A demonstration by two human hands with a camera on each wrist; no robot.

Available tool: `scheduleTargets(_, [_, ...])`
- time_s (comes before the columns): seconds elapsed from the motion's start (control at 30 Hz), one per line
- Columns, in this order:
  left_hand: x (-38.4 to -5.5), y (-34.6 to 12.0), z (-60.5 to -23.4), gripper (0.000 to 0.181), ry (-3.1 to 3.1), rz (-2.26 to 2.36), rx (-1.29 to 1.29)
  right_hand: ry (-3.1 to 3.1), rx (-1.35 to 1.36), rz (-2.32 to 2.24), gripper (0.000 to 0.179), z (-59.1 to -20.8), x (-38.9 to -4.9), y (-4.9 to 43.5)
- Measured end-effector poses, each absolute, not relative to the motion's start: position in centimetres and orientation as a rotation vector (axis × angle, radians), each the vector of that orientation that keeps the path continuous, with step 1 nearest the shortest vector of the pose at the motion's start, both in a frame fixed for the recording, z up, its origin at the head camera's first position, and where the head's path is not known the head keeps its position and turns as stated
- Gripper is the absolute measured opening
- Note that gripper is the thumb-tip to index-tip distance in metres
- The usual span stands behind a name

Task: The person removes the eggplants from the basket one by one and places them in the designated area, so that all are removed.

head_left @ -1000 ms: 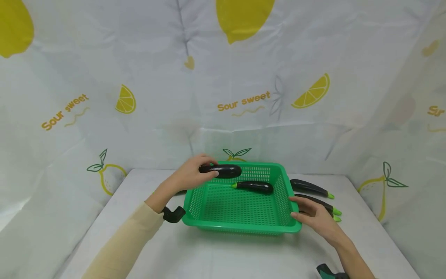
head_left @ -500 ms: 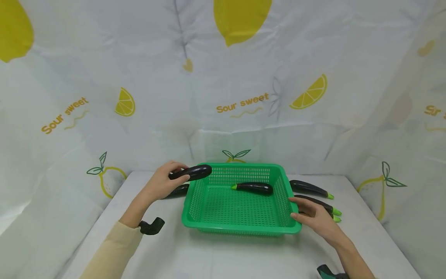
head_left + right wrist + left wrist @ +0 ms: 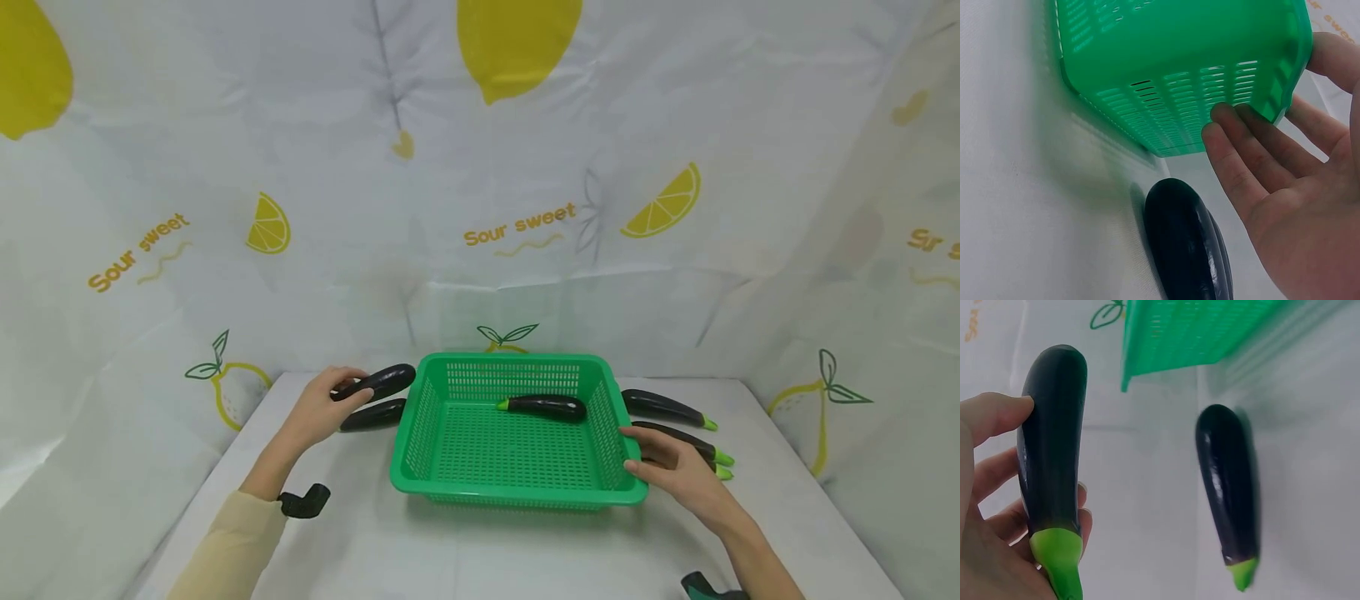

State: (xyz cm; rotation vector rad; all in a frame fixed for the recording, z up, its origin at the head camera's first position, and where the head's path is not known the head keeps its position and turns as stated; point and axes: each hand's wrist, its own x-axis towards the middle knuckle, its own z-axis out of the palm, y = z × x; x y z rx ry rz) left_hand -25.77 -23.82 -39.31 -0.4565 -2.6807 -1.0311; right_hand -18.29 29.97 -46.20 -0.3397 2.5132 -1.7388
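My left hand (image 3: 318, 408) grips a dark eggplant (image 3: 1054, 437) with a green stem, thumb on one side and fingers round the other, left of the green basket (image 3: 517, 493). Below it, a second eggplant (image 3: 1229, 481) lies on the table beside the basket. Another eggplant (image 3: 546, 406) lies inside the basket near its back wall. My right hand (image 3: 678, 475) holds the basket's right rim, thumb at the edge; in the right wrist view its fingers (image 3: 1254, 150) lie against the outer wall.
To the right of the basket several eggplants (image 3: 663, 405) lie on the white table (image 3: 420, 550), partly behind my right hand. A white sheet (image 3: 337, 208) printed with lemons hangs behind and at the sides.
My left hand has carried the eggplant leftward and lower, from over the basket to beside it. The eggplant on the table at left now shows more. The right hand stays at the rim.
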Motion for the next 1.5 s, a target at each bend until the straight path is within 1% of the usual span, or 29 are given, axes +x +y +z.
scheduleTargets(0.17, [-25.8, -25.0, -41.0, 0.041, -2.715, -1.044, -0.347, 2.514, -0.334, -1.733, 0.057, -46.2, -18.2, 30.0])
scheduleTargets(0.33, [-26.3, -25.5, -43.0, 0.041, -2.749, -1.03, -0.279, 2.506, -0.322, -1.744, 0.057, -46.1, -18.2, 29.9])
scheduleTargets(0.63, [-26.7, -25.5, -46.1, 0.039, -2.802, -1.052, -0.201, 2.508, -0.324, -1.746, 0.058, -46.1, -18.1, 30.0])
scheduleTargets(0.87, [-27.0, -25.0, -48.1, 0.037, -2.842, -1.027, -0.219, 2.498, -0.332, -1.755, 0.057, -46.2, -18.0, 30.1])
scheduleTargets(1.2, [-27.3, -24.7, -49.6, 0.032, -2.868, -0.938, -0.254, 2.492, -0.331, -1.755, 0.057, -46.2, -18.2, 29.9])
scheduleTargets(1.5, [-27.0, -24.3, -49.3, 0.032, -2.869, -0.749, -0.31, 2.489, -0.341, -1.763, 0.057, -46.2, -18.3, 30.0])
